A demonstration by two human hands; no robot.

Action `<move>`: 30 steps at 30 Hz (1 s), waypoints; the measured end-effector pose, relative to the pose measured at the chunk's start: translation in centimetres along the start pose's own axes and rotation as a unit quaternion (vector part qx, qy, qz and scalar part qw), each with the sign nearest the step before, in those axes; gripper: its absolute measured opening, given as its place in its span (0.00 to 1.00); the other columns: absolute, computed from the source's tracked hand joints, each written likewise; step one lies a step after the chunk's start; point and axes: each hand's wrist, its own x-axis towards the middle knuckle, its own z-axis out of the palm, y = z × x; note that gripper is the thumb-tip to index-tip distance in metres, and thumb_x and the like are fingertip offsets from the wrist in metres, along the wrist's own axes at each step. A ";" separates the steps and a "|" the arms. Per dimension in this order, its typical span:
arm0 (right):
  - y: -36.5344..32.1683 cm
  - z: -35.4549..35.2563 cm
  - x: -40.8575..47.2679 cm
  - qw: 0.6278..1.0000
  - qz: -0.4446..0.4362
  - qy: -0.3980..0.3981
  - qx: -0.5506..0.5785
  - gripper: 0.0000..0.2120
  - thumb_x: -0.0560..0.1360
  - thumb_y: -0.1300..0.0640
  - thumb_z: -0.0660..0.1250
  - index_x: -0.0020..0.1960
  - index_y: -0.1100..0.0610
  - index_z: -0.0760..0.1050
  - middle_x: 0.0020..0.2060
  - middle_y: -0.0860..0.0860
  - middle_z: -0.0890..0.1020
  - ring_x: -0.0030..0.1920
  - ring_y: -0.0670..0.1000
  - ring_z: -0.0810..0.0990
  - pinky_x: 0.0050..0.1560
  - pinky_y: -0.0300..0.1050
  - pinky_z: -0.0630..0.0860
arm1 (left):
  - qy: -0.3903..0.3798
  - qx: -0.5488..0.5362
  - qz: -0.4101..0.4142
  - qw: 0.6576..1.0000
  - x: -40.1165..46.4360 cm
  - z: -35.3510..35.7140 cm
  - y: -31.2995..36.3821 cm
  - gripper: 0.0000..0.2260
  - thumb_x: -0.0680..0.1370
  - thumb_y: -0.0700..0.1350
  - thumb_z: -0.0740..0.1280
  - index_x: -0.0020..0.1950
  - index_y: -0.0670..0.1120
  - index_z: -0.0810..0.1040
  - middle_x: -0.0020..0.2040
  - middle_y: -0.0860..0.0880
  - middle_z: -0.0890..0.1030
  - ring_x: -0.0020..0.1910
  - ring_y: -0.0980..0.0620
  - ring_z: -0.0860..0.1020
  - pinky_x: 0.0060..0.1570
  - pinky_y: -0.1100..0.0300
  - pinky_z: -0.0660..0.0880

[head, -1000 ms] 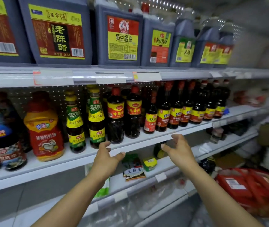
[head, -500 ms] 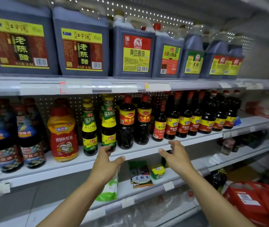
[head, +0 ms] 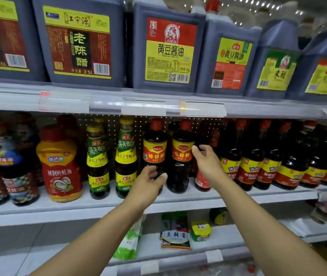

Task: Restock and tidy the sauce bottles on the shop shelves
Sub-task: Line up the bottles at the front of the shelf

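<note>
From the head view we see our left hand [head: 146, 184] with fingers loosely spread before the left of two red-capped sauce bottles [head: 155, 154] on the middle shelf [head: 198, 196]. Our right hand [head: 208, 162], fingers also spread, reaches beside the right bottle [head: 182, 156], gripping nothing.

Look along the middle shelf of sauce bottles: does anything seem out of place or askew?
No spill or damage shows. The two green-labelled bottles stand unevenly, the left one set further back than its neighbour. Nothing else stands out.

Bare forearms (no sleeves), left hand [head: 145, 187], right hand [head: 208, 164].
</note>
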 end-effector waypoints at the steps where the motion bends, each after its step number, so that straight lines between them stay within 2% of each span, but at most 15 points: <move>1: 0.4 0.2 1.3 1.000 0.009 -0.013 0.012 0.27 0.79 0.40 0.56 0.72 0.54 0.61 0.69 0.54 0.69 0.68 0.56 0.69 0.62 0.49 0.66 | -0.001 -0.005 -0.010 1.000 0.9 0.8 0.0 0.23 0.80 0.48 0.62 0.74 0.47 0.62 0.71 0.48 0.68 0.64 0.52 0.69 0.55 0.60 0.64; 6: 2.2 1.4 5.7 0.991 0.061 -0.091 0.077 0.32 0.78 0.37 0.53 0.74 0.56 0.59 0.70 0.52 0.68 0.70 0.55 0.67 0.66 0.50 0.65 | -0.017 -0.010 -0.059 0.998 5.0 4.0 -0.6 0.23 0.81 0.53 0.56 0.75 0.49 0.60 0.74 0.50 0.64 0.72 0.51 0.63 0.61 0.58 0.62; 9: 3.6 2.0 6.9 0.978 0.086 -0.157 0.110 0.30 0.79 0.38 0.51 0.74 0.54 0.60 0.71 0.52 0.68 0.70 0.55 0.66 0.68 0.52 0.63 | -0.018 -0.016 -0.080 0.997 7.0 5.3 -1.0 0.24 0.81 0.58 0.52 0.76 0.52 0.57 0.76 0.51 0.61 0.74 0.50 0.61 0.69 0.54 0.59; 12: 4.5 2.5 7.3 0.970 0.087 -0.192 0.125 0.31 0.77 0.35 0.51 0.73 0.52 0.63 0.70 0.51 0.69 0.69 0.53 0.68 0.70 0.53 0.63 | -0.018 -0.016 -0.091 0.996 8.3 6.2 -1.0 0.25 0.81 0.61 0.49 0.77 0.54 0.55 0.76 0.51 0.61 0.74 0.50 0.61 0.70 0.51 0.58; 17: 5.2 2.9 7.8 0.972 0.093 -0.188 0.107 0.34 0.76 0.33 0.49 0.73 0.54 0.63 0.70 0.52 0.69 0.69 0.54 0.68 0.64 0.52 0.66 | -0.032 -0.018 -0.088 0.995 8.7 6.8 -1.0 0.25 0.81 0.61 0.48 0.77 0.55 0.53 0.76 0.50 0.61 0.73 0.48 0.63 0.67 0.54 0.60; 21: 5.0 2.8 7.3 0.972 0.091 -0.195 0.099 0.52 0.59 0.22 0.48 0.73 0.53 0.62 0.71 0.52 0.69 0.69 0.54 0.68 0.63 0.54 0.67 | -0.027 -0.008 -0.085 0.996 8.6 6.7 -1.2 0.26 0.80 0.62 0.49 0.76 0.54 0.56 0.75 0.48 0.64 0.71 0.47 0.66 0.67 0.53 0.61; 23: 5.0 2.7 7.1 0.971 0.088 -0.195 0.105 0.57 0.54 0.19 0.48 0.75 0.52 0.59 0.72 0.52 0.66 0.70 0.54 0.66 0.66 0.57 0.66 | -0.025 -0.011 -0.086 0.996 8.5 6.8 -1.3 0.26 0.80 0.62 0.49 0.76 0.54 0.55 0.75 0.49 0.64 0.71 0.47 0.66 0.67 0.53 0.61; 26: 5.0 2.6 6.7 0.970 0.085 -0.198 0.115 0.58 0.55 0.18 0.49 0.76 0.51 0.56 0.74 0.52 0.63 0.71 0.54 0.64 0.68 0.61 0.65 | -0.022 -0.008 -0.077 0.997 8.5 7.0 -1.6 0.25 0.80 0.62 0.49 0.76 0.56 0.55 0.75 0.50 0.64 0.71 0.48 0.66 0.68 0.53 0.60; 28: 5.0 2.5 6.6 0.970 0.080 -0.197 0.116 0.52 0.61 0.20 0.50 0.76 0.51 0.55 0.74 0.52 0.63 0.71 0.55 0.64 0.67 0.58 0.65 | -0.021 -0.005 -0.077 0.997 8.5 7.1 -1.8 0.25 0.79 0.63 0.50 0.76 0.57 0.56 0.75 0.50 0.64 0.71 0.48 0.66 0.68 0.52 0.60; 30: 5.0 2.4 6.6 0.970 0.072 -0.196 0.124 0.51 0.62 0.21 0.50 0.76 0.51 0.56 0.73 0.52 0.64 0.71 0.54 0.65 0.66 0.56 0.65 | -0.024 -0.007 -0.076 0.997 8.6 7.1 -1.9 0.25 0.79 0.62 0.51 0.76 0.58 0.56 0.75 0.50 0.63 0.72 0.48 0.65 0.67 0.53 0.60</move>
